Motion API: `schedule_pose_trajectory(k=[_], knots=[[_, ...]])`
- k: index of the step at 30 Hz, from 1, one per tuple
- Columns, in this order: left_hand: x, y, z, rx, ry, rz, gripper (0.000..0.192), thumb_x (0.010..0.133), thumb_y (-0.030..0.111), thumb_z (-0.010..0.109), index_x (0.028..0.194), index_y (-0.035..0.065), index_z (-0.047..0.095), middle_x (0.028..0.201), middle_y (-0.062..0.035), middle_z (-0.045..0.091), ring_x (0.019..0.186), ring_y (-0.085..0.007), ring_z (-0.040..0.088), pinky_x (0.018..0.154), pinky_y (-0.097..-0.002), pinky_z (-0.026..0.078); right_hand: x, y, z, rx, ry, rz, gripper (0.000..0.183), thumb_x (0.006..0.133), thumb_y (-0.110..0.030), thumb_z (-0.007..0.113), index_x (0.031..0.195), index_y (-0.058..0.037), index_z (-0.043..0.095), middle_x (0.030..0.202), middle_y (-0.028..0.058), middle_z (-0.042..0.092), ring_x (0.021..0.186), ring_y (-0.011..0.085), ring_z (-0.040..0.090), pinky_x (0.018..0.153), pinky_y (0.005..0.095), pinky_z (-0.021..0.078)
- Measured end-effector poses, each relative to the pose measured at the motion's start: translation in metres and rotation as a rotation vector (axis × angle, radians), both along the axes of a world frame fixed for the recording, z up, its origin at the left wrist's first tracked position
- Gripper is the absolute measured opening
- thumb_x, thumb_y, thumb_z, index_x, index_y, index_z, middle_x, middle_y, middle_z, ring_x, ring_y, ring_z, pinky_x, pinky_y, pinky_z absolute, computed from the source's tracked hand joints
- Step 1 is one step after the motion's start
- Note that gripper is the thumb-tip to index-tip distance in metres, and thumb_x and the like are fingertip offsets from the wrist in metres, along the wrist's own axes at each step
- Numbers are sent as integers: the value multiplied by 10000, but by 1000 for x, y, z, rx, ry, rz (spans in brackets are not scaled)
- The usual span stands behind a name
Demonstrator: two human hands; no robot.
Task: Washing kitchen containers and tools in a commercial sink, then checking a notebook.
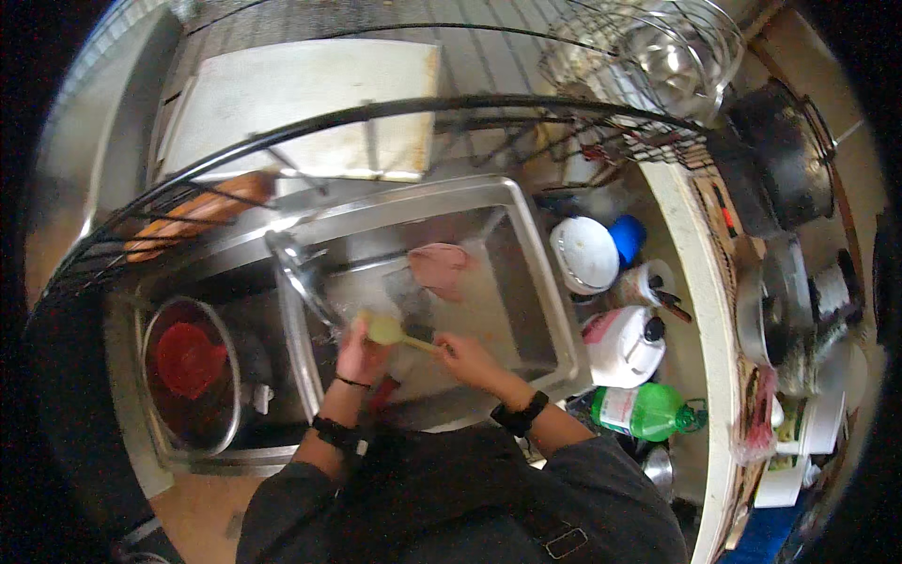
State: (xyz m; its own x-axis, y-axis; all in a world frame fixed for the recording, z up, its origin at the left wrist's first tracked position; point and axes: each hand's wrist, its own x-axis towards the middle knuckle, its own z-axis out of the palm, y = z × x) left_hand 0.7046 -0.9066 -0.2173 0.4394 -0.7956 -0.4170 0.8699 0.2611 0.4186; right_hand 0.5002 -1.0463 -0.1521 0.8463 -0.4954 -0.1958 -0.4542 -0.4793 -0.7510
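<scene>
My right hand point(468, 359) grips the thin handle of a pale yellow-green utensil point(385, 329), perhaps a ladle or spoon; its exact kind is unclear. My left hand point(363, 352) is at the utensil's wide end, its fingers partly hidden and blurred, so whether it grips is unclear. Both hands are over the right basin of a metal double sink point(542, 282), just beside the end of a chrome faucet point(299, 275). A pink cloth point(440, 268) lies in that basin beyond my hands. A dark red thing point(384, 393) is near my left wrist, blurred.
In the left basin stands a metal pot point(229, 352) with a red item point(189, 359) inside. A black wire rack point(423, 106) crosses above the sink. To the right stand a white bowl point(585, 255), a white jug point(624, 347) and a green bottle point(645, 412).
</scene>
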Motion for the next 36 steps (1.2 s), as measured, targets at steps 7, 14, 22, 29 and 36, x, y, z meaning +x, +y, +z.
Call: schedule_pose_trajectory(k=[7,14,22,29,36], knots=[[63,0,-21,-67,9,-36,176,829,275,543,904,115,540,909,-36,561,805,-178,527,640,-279,448,-103,-83,40,646,-575,-838,163,811,-112,495,966,-61,486,683,32,515,493,111,479,446,220,398],[41,14,-19,61,-2,-28,200,819,303,557,920,131,541,893,-14,549,789,-175,520,698,-285,440,-184,-193,57,605,-1127,-1113,137,838,-120,482,950,-42,469,782,71,550,569,132,511,449,251,428],[51,27,-59,-135,-48,-195,302,845,344,452,1022,101,483,1014,-48,535,884,-203,509,694,-296,401,-270,-316,30,1000,-1564,-1073,557,885,-444,280,1103,39,453,1044,223,554,866,317,591,716,397,519],[47,25,-29,3,-6,-68,287,855,337,469,1001,92,500,931,-40,548,807,-196,508,689,-298,409,-93,-212,23,690,-688,-681,328,815,-292,524,1081,-104,486,1009,72,527,790,170,542,664,276,465],[34,2,6,-13,69,-129,196,845,266,522,953,106,548,915,-26,571,806,-172,537,729,-318,435,25,-184,-178,-393,90,-43,400,817,-227,503,1188,-84,457,1137,102,520,837,264,578,752,390,462]])
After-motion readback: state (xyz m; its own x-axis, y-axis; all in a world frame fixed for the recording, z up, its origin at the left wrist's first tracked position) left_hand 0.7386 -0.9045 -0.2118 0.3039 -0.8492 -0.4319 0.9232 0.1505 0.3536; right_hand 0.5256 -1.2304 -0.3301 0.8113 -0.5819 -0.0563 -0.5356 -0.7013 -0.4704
